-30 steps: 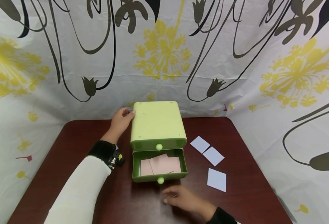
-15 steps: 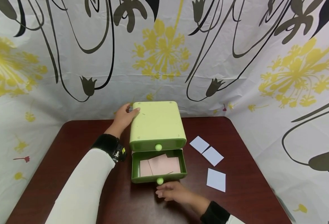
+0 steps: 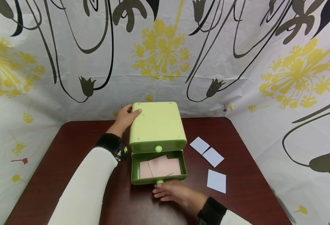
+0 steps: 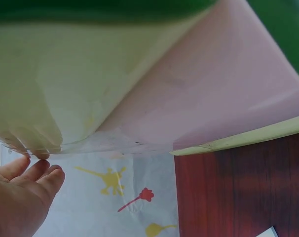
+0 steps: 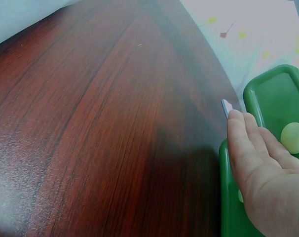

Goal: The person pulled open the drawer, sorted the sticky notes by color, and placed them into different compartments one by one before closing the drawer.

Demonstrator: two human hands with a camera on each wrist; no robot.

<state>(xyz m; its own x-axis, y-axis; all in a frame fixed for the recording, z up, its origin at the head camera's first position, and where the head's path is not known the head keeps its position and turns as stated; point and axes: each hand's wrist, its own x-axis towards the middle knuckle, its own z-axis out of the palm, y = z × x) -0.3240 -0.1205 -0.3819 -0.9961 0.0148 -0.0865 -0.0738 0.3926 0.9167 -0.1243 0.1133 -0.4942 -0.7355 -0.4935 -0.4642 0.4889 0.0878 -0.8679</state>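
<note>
A yellow-green box with two drawers [image 3: 157, 123] stands on the table. Its upper drawer [image 3: 142, 146] is closed, while the lower drawer [image 3: 142, 181] is pulled out, with pink paper pieces [image 3: 165, 167] inside. My left hand [image 3: 123, 118] rests at the box's back left corner, thumb over the top; its fingertips touch the glossy side in the left wrist view. My right hand [image 3: 170, 191] lies at the front of the lower drawer, fingers extended, partly covering the round knob [image 3: 160, 181]. The upper knob [image 5: 293, 138] shows beyond the right hand in the right wrist view.
Right of the box lie a light blue card [image 3: 199, 145], a second card [image 3: 213, 157] nearly touching it, and a squarer card [image 3: 217, 181] nearer me. The dark red table [image 3: 255, 190] backs onto a patterned cloth [image 3: 165, 87].
My right hand has moved left and forward to the lower drawer's knob, its fingers straightening. My left hand has shifted slightly right, bringing its thumb further onto the box top.
</note>
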